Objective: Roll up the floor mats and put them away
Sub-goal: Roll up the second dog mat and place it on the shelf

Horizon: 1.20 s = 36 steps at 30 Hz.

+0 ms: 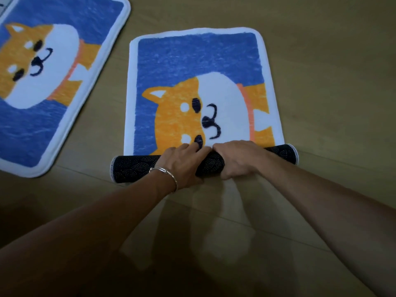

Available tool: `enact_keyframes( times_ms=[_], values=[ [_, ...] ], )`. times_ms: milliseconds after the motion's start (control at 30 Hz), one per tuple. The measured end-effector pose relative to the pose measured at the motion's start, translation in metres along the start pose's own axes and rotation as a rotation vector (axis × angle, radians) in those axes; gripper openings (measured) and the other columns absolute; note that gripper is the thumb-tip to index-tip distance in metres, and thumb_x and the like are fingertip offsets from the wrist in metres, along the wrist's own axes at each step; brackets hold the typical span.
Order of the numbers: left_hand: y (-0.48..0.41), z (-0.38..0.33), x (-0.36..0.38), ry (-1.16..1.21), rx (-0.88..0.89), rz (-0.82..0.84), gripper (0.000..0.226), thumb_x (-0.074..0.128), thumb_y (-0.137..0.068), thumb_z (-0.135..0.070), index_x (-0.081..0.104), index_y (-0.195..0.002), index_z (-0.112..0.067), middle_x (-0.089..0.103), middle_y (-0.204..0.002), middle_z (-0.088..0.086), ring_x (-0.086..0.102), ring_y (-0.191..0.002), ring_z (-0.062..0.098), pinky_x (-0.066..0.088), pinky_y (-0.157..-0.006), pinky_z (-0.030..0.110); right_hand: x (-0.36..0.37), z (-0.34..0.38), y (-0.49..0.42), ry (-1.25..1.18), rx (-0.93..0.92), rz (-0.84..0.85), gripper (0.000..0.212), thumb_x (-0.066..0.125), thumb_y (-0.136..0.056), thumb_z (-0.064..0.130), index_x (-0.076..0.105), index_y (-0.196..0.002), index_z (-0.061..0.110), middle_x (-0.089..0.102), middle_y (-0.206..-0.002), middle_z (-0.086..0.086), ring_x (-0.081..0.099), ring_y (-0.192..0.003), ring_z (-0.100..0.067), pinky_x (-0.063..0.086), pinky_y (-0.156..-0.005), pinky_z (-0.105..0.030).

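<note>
A blue floor mat (197, 67) with an orange and white dog picture lies on the floor in front of me. Its near end is wound into a dark, dotted roll (130, 168) that runs left to right. My left hand (182, 166) grips the middle of the roll, fingers curled over its top. Beside it, touching, my right hand (237, 159) grips the roll too. A second mat (42, 82) of the same design lies flat at the upper left.
Wooden floor (321, 82) surrounds both mats, with bare boards to the right and in front of the roll. A silver bracelet (169, 174) sits on my left wrist. My forearms cross the lower part of the view.
</note>
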State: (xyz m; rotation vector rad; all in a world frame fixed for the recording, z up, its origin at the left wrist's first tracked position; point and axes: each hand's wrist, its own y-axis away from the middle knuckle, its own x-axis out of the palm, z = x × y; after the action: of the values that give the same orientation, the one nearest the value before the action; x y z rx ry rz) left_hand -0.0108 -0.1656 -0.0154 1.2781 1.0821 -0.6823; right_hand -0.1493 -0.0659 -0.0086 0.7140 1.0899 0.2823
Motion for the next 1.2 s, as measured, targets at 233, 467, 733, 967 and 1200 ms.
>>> enact_keyframes(
  times_ms=[233, 467, 733, 967, 1200],
  values=[
    [-0.022, 0.001, -0.017, 0.130, -0.053, 0.257, 0.043, 0.069, -0.077, -0.039, 0.049, -0.113, -0.026, 0.063, -0.101, -0.001, 0.059, -0.089, 0.021, 0.043, -0.067, 0.030, 0.021, 0.007, 0.013, 0.207, -0.024, -0.303, 0.038, 0.060, -0.081, 0.027, 0.040, -0.113, 0.021, 0.046, -0.100, 0.001, 0.048, -0.096, -0.022, 0.029, -0.077, -0.034],
    [-0.002, 0.001, -0.006, 0.045, -0.016, 0.075, 0.076, 0.072, -0.067, -0.060, 0.038, -0.126, -0.027, 0.057, -0.114, -0.001, 0.057, -0.102, 0.024, 0.040, -0.069, 0.032, 0.003, 0.004, 0.000, -0.018, -0.002, 0.038, 0.043, 0.068, -0.074, 0.037, 0.048, -0.111, 0.028, 0.056, -0.084, 0.007, 0.055, -0.074, -0.016, 0.038, -0.061, -0.029],
    [-0.024, -0.002, -0.017, 0.203, -0.012, 0.357, 0.048, 0.073, -0.073, -0.040, 0.051, -0.112, -0.025, 0.063, -0.111, 0.001, 0.059, -0.101, 0.023, 0.042, -0.073, 0.028, 0.027, 0.004, 0.023, 0.248, -0.089, -0.349, 0.037, 0.055, -0.086, 0.021, 0.040, -0.119, 0.020, 0.046, -0.110, 0.000, 0.047, -0.102, -0.022, 0.031, -0.080, -0.034],
    [0.000, 0.000, -0.004, 0.026, 0.013, 0.096, 0.082, 0.074, -0.067, -0.056, 0.033, -0.131, -0.027, 0.052, -0.115, -0.001, 0.054, -0.104, 0.024, 0.036, -0.067, 0.031, 0.006, -0.001, 0.005, 0.048, -0.051, -0.100, 0.043, 0.069, -0.072, 0.038, 0.048, -0.107, 0.023, 0.055, -0.095, 0.002, 0.057, -0.088, -0.021, 0.036, -0.066, -0.031],
    [-0.021, 0.002, -0.016, 0.181, -0.014, 0.306, 0.069, 0.074, -0.072, -0.036, 0.039, -0.130, -0.027, 0.061, -0.112, 0.004, 0.059, -0.102, 0.026, 0.046, -0.076, 0.032, 0.021, 0.002, 0.015, 0.226, -0.062, -0.325, 0.040, 0.060, -0.083, 0.026, 0.043, -0.118, 0.020, 0.048, -0.110, -0.001, 0.047, -0.104, -0.023, 0.027, -0.077, -0.033]
  ],
)
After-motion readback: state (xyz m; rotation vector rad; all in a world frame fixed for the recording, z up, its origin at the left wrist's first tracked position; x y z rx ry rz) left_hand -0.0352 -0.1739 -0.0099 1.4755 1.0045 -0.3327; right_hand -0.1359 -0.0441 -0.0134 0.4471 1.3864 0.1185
